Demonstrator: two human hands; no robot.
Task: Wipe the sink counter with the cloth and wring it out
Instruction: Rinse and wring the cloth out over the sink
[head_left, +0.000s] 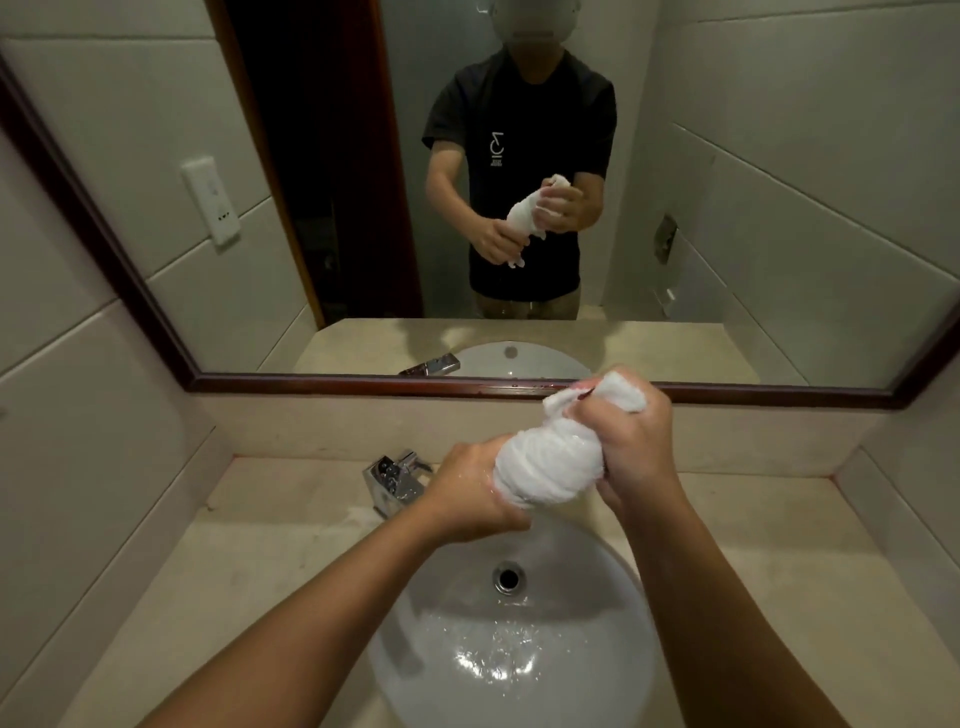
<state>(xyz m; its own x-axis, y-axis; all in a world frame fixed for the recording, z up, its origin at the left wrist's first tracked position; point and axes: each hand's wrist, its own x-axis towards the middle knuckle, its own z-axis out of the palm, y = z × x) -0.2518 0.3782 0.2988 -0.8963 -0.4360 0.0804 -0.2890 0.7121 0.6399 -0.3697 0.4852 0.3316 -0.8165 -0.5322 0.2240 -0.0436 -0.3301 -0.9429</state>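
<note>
Two hands, left (475, 496) and right (631, 441), both clenched around one twisted cloth (550, 462) above the sink (597, 675); one tap (395, 480) behind it; beige counter (779, 545), one mirror (156, 291)

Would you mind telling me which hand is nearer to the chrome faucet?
Left. The left hand grips the cloth just right of the faucet; the right hand is farther right.

Faucet (393, 480) left-behind sink (613, 670); cloth (550, 460) above sink; mirror (363, 208) behind.
</note>
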